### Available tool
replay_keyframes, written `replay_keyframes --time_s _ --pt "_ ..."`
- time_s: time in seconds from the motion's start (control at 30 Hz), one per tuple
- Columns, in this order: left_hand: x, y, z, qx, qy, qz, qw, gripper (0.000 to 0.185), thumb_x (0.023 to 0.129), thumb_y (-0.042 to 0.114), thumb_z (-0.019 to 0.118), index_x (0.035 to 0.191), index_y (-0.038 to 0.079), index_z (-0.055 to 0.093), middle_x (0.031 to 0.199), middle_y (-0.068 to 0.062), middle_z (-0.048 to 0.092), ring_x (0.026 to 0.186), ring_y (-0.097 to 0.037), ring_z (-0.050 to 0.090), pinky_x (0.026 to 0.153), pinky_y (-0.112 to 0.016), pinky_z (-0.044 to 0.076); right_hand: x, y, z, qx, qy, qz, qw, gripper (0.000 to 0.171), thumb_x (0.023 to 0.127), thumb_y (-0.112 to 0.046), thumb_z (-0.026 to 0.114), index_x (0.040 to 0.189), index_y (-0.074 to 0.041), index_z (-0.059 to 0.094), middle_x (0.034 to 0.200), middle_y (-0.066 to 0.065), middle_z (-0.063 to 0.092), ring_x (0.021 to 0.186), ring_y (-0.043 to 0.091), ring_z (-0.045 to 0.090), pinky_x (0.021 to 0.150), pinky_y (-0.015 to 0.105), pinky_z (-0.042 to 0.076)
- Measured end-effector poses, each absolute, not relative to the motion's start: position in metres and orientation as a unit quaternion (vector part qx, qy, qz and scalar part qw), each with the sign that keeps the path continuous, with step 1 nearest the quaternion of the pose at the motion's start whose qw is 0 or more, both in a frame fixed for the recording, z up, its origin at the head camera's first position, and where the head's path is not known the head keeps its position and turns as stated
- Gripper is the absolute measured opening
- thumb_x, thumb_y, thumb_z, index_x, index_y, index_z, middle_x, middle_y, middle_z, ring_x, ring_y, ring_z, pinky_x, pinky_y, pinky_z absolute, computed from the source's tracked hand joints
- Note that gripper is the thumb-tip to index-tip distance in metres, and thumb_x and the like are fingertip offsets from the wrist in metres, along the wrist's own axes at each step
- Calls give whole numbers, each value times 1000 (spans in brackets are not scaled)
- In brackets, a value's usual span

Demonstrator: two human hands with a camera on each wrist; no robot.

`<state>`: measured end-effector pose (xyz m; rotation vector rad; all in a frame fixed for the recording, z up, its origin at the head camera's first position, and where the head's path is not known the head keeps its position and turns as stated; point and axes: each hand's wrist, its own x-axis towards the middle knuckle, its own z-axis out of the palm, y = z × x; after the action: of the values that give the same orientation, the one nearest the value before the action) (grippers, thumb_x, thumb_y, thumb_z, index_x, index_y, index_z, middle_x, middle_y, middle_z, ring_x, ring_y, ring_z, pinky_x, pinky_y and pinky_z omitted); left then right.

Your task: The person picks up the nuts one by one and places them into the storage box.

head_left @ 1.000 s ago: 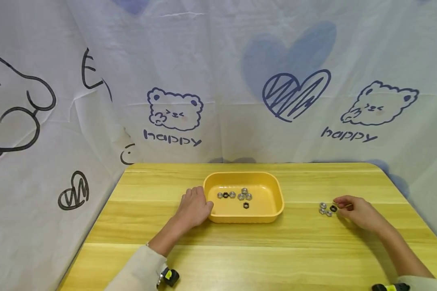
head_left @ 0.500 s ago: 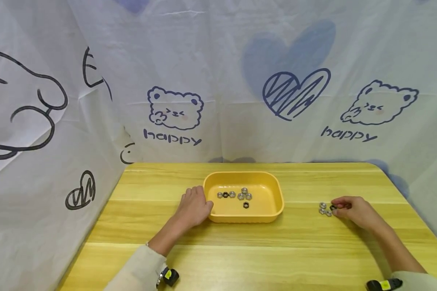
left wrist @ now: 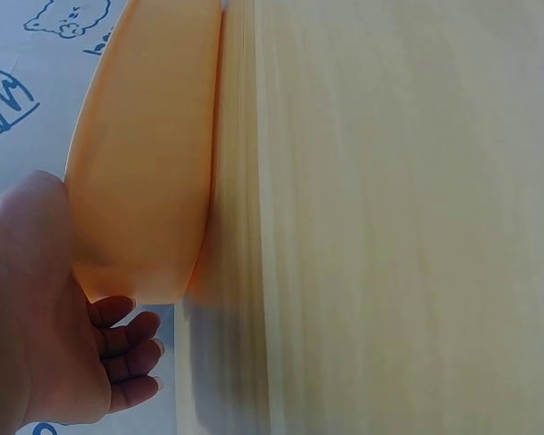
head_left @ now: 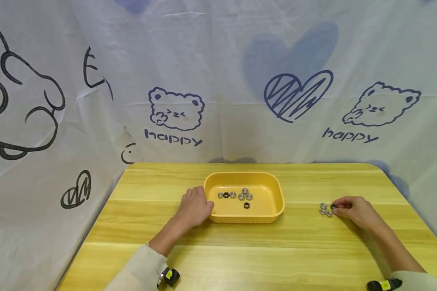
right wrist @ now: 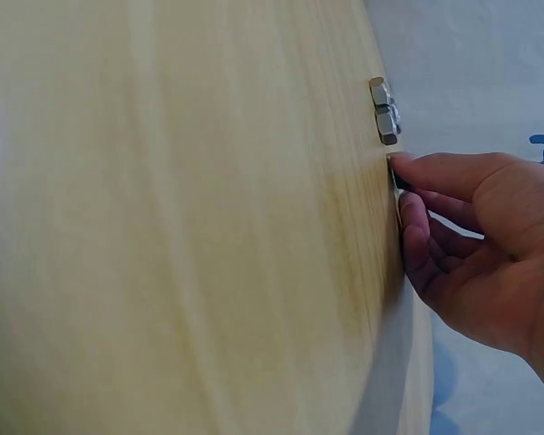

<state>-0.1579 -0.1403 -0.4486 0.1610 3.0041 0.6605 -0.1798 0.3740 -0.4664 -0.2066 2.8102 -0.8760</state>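
Pinching a black nut at the desk's right side, tray well off to the left.

Nearest, the right hand lies on the desk with thumb and forefinger closed narrowly on a small black nut; the right wrist view shows the dark piece caught between the fingertips at desk level. Just beside it, on the side toward the tray, sit a few silver nuts, close to the fingertips but apart from them. The left hand rests against the near left corner of the yellow tray, fingers loosely curled at its wall. The tray's long axis runs left to right; it holds more nuts. Between tray and right hand lies bare wood. The desk's right edge is near behind the hand, and the printed cloth backdrop stands beyond.
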Motion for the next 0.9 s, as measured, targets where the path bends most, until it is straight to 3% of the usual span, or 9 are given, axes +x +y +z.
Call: replay_keyframes --time_s 0.47,0.9 --pt "-158 -140 -453 54 977 206 28 35 95 31 50 109 -1 52 94 -12 49 89 -28 41 84 -41 35 -180 373 -461 -68 959 -268 63 40 95 -30 74 117 3 74 102 14 78 89 20 70 69 27 52" --pt "-158 -139 -451 55 977 207 24 33 96 30 51 109 -1 52 95 -12 50 90 -28 42 85 -42 37 -181 368 -458 -36 949 -309 53 44 92 -32 76 118 3 74 103 14 78 80 6 63 65 24 53"
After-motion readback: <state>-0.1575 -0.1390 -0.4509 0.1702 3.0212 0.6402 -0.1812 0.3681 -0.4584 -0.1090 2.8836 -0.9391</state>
